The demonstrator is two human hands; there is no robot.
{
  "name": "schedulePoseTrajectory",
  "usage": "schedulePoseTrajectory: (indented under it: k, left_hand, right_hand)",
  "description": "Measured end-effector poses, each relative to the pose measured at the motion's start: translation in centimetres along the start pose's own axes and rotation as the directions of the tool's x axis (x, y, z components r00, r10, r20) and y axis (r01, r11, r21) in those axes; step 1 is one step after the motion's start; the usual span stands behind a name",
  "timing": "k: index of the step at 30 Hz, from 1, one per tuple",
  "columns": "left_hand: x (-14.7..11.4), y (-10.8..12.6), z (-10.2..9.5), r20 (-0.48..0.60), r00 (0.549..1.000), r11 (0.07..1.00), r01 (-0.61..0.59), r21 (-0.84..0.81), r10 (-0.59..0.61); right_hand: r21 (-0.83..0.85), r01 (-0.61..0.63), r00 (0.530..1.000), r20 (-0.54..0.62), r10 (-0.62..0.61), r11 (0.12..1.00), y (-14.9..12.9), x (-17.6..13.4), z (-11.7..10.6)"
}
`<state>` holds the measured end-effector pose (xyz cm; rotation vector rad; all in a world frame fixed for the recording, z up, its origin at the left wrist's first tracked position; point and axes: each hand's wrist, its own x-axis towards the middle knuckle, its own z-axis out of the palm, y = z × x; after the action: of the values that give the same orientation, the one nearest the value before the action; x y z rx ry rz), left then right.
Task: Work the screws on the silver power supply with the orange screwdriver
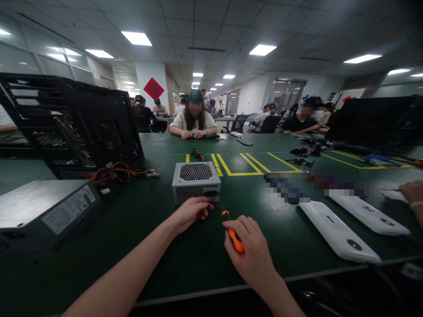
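Note:
A silver-grey computer power supply (190, 176) sits on the green table, its honeycomb vent facing up and a black socket on the side toward me. My left hand (193, 213) is at this near side, index finger stretched along just below the socket and the other fingers loosely bent, with nothing visible in them. Whether the fingertips touch the metal I cannot tell. In my right hand (247, 242) is a screwdriver (235, 240) with an orange and black handle. Its thin shaft points up to the power supply's near right corner, beside the socket.
To the left stand an open black computer case (89, 127) and a second power supply (49, 211) with coloured cables (114, 171). White oblong devices (339, 231) lie at right. Beyond are yellow tape lines (244, 174), a monitor (373, 121) and a seated person (194, 119) opposite.

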<state>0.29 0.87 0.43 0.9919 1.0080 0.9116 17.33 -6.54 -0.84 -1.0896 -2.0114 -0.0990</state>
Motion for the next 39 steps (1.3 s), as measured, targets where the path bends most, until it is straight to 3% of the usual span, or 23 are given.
schedulePoseTrajectory:
  k: [12,16,22,28,33,39]
  left_hand:
    - [0.1,-0.2,-0.3,0.022,1.000,1.000,-0.002,-0.027,0.003]
    - [0.2,-0.2,-0.2,0.010,1.000,0.999,0.009,-0.038,-0.008]
    - [-0.1,0.1,0.0,-0.018,1.000,0.998,0.012,-0.060,-0.013]
    - [0.1,-0.1,-0.2,-0.019,1.000,0.997,0.020,-0.073,-0.022]
    - [0.9,-0.5,0.3,0.003,1.000,0.992,0.014,-0.126,-0.014]
    - [1.4,-0.8,1.1,-0.034,0.999,0.980,0.006,-0.199,-0.013]
  right_hand:
    - [0.042,0.009,0.999,-0.040,-0.008,0.999,0.2,-0.2,0.0]
    - [-0.032,0.016,0.997,-0.081,-0.018,0.999,0.3,-0.3,0.2]
    - [-0.069,-0.013,1.000,0.012,0.014,0.997,0.0,-0.2,0.0]
    - [0.013,0.008,0.999,-0.046,-0.007,1.000,0.2,-0.1,0.4]
    - [-0.005,0.052,0.998,0.024,-0.051,0.999,0.0,0.0,0.6]
    - [0.022,0.035,0.999,0.013,-0.035,0.999,0.0,0.1,0.6]
